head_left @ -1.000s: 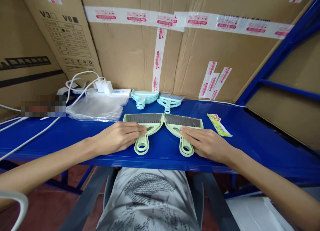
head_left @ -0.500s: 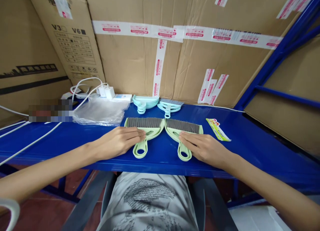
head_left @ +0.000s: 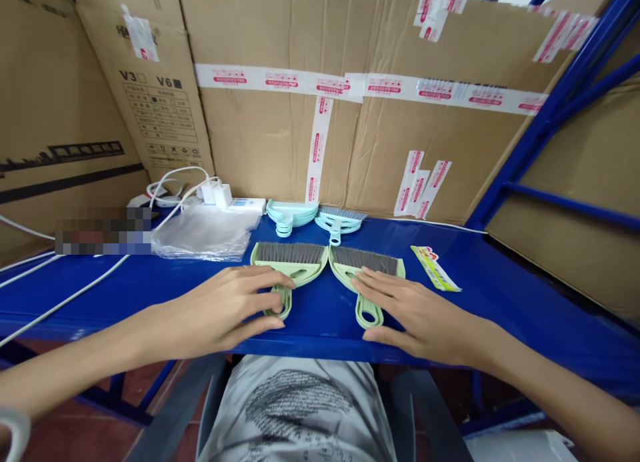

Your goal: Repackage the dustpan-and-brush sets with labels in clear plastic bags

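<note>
Two pale green hand brushes with grey bristles, each seated in a matching green dustpan, lie side by side with their inner corners meeting. My left hand (head_left: 243, 305) lies over the left brush (head_left: 293, 253), fingers apart around the upper handle and thumb near its end loop. On the right brush (head_left: 367, 260), the fingers of my right hand (head_left: 407, 312) rest flat and stretched out, with the thumb spread below beside the handle. Behind them sit stacked light blue dustpans (head_left: 295, 214) and several light blue brushes (head_left: 345, 222).
All this stands on a blue table (head_left: 320, 315). Clear plastic bags (head_left: 205, 235) and white plugs with cables (head_left: 216, 194) are at the back left. A yellow-green packet (head_left: 436, 270) lies to the right. A cardboard wall (head_left: 260, 142) closes off the back.
Both hands have loosened and spread, thumbs moving away from the fingers. My left hand has shifted down toward the handle. The green brushes stay in place; the view has tilted up slightly.
</note>
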Demonstrator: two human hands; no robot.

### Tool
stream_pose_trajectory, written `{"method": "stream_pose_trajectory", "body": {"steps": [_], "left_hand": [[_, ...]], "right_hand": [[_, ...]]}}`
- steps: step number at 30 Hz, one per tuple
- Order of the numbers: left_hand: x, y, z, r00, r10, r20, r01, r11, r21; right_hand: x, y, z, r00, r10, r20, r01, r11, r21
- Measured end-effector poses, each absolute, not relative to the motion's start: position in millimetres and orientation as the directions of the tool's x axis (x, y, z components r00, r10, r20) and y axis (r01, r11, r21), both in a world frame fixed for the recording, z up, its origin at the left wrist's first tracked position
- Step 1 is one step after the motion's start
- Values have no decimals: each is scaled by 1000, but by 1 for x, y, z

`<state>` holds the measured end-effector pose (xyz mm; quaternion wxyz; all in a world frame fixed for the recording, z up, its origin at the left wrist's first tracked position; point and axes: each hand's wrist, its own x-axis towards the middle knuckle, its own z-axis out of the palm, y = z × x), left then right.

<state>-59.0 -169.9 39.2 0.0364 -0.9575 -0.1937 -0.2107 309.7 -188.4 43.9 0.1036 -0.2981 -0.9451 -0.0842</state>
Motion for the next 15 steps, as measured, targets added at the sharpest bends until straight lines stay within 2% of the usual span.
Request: {"method": "stream_pose_trajectory", "body": {"steps": [7, 11, 13, 15], "left_hand": [[-61, -177, 35, 798, 355, 488, 389, -920, 34], [-59, -177, 32, 789, 364, 495, 399, -916, 38], [-60, -175, 36, 797, 364, 483, 393, -918, 43], [-62, -173, 47, 810, 370, 455, 397, -917, 38]], "right_hand": [[311, -197, 53, -817, 512, 267, 547, 834, 74], [326, -183, 82, -831, 513, 215, 517, 855, -42], [347, -156, 108, -771, 586, 250, 579, 808, -109], [370, -119, 137, -654, 689, 312, 697, 709, -106]]}}
